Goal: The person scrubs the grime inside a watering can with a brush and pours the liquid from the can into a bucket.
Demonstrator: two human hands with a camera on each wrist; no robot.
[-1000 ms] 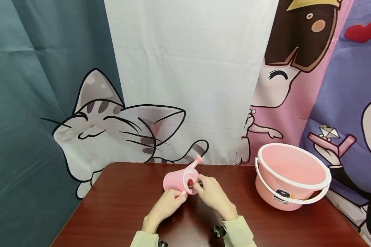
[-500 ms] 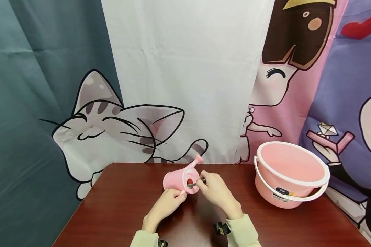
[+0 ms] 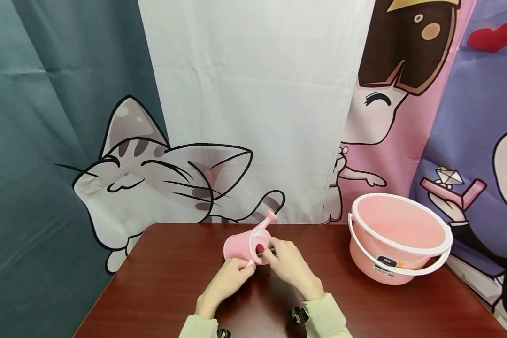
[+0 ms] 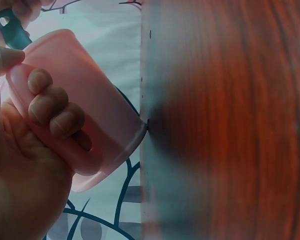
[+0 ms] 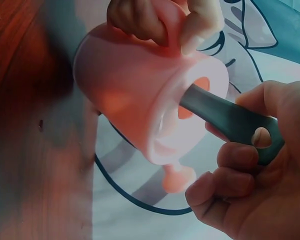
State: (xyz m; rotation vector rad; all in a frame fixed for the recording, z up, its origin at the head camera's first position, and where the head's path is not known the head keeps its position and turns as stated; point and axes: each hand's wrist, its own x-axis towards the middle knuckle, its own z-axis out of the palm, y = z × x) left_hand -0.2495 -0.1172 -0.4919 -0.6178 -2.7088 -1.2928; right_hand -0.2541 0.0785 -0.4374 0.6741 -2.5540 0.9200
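Observation:
A pink watering can (image 3: pixel 238 246) lies tilted over the table, its open mouth facing right and its spout (image 3: pixel 267 221) pointing up and away. My left hand (image 3: pixel 228 280) grips the can's handle, fingers curled through the loop (image 4: pixel 55 107). My right hand (image 3: pixel 293 266) pinches a dark green handle with a hole in its end (image 5: pixel 230 120). That handle belongs to a slim tool whose far end is inside the can's mouth, so its working end is hidden. A round red-orange patch shows inside the can, behind the tool.
To the right stands a pink bucket (image 3: pixel 388 270) with a white rim and a white handle hanging down its front. The dark red-brown table (image 3: pixel 160 281) ends at a back edge close to a printed cloth curtain (image 3: pixel 253 94).
My right hand drew the tool a little way out to the right, then moved it back left, deeper into the can. My left hand and the can have stayed nearly still.

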